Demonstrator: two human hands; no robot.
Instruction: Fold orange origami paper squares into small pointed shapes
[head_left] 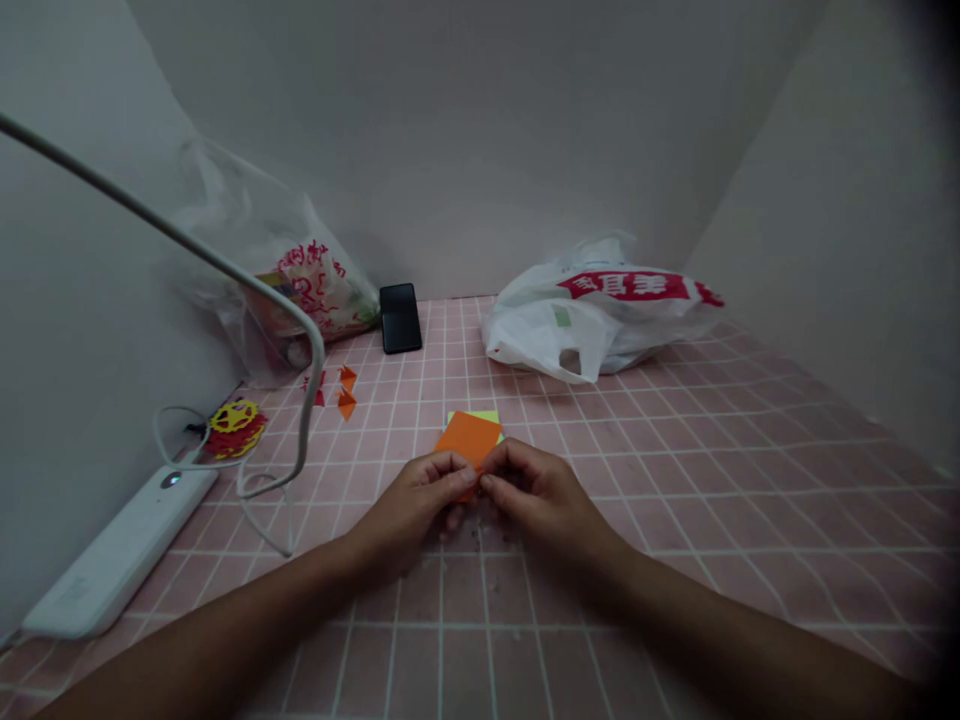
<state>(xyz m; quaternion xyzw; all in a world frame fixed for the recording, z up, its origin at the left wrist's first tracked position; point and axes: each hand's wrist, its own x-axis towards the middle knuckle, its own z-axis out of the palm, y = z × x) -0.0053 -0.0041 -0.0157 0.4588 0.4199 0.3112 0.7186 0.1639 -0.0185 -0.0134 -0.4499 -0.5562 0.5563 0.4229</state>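
An orange sheet of paper (470, 437) is between my hands near the middle of the table. My left hand (431, 490) pinches its near left part between thumb and fingers. At the near right corner, my right hand (531, 483) has its thumb and forefinger closed on the same sheet. Fingers cover the near edge, so any crease there is hidden. Behind the orange sheet, a yellow-green paper (487, 414) pokes out, partly covered. Two small folded orange paper pieces (346, 403) stand farther off to the left, beside a red piece (319, 388).
A black phone (400, 318) lies toward the back wall, between a clear plastic bag (322, 290) and a white plastic bag (540, 325). On the left are a white power strip (112, 560), a grey cable (311, 400) arching up, and yellow and red cut-outs (234, 425).
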